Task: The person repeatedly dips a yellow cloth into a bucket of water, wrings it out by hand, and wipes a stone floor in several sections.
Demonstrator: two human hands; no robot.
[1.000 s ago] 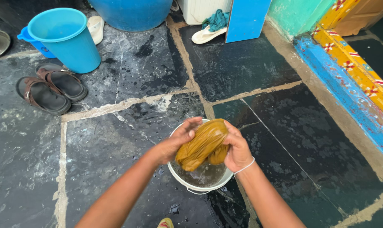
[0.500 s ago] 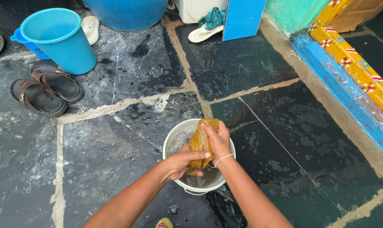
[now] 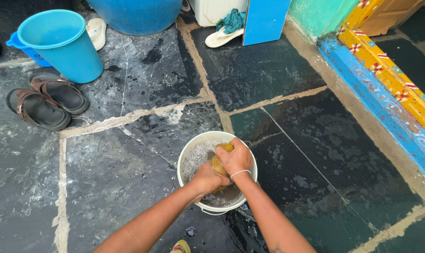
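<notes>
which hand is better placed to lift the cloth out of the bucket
Right, probably. The right hand grips the top of the yellow cloth, above the rim of the white bucket. The left hand sits lower, inside the bucket, on the cloth's underside.

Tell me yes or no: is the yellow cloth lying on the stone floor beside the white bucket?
No, both hands grip the yellow cloth inside the white bucket, over soapy water.

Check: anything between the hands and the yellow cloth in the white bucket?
Nothing visible. Left hand and right hand both grip the yellow cloth directly, inside the white bucket above the soapy water.
</notes>
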